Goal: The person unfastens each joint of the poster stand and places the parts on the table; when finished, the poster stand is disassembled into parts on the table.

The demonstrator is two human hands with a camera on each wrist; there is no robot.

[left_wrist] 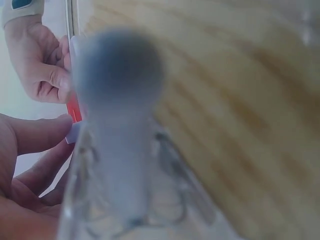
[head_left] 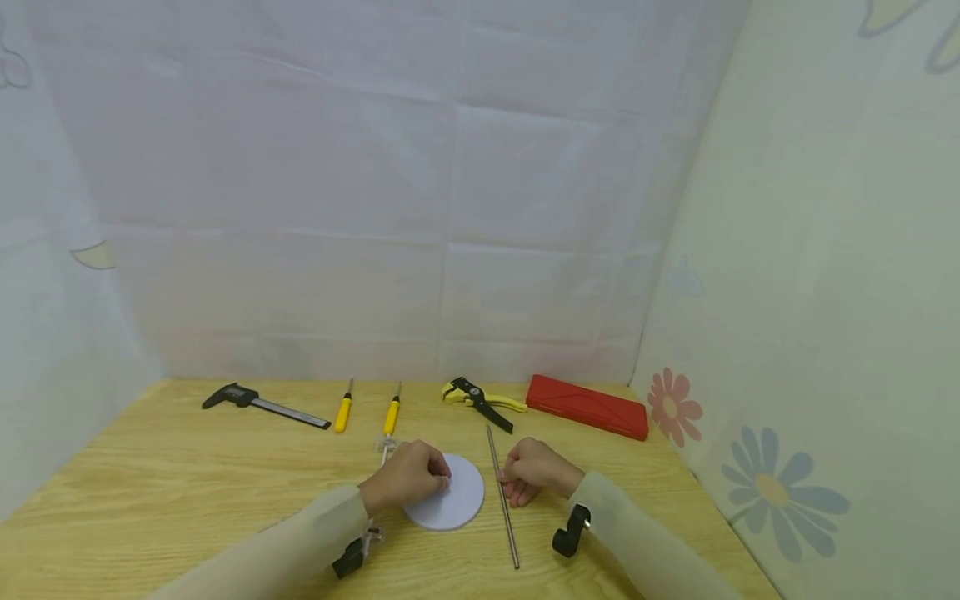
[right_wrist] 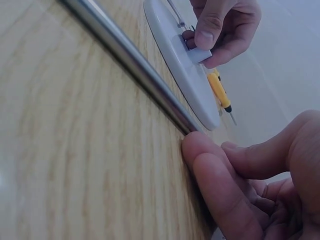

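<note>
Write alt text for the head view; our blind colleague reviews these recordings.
On a wooden table, a person's left hand pinches the hub of a white disc while the right hand touches a thin metal rod. Screwdrivers, a caliper, wire strippers and a red case line the back.

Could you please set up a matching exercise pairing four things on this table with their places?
Things:
1. caliper
2. red case
3. metal rod
4. white disc

Places:
A. back right, near the flowered wall
B. under the left hand
C. back left
D. touched by the right hand

Pairs: 1-C, 2-A, 3-D, 4-B
</note>
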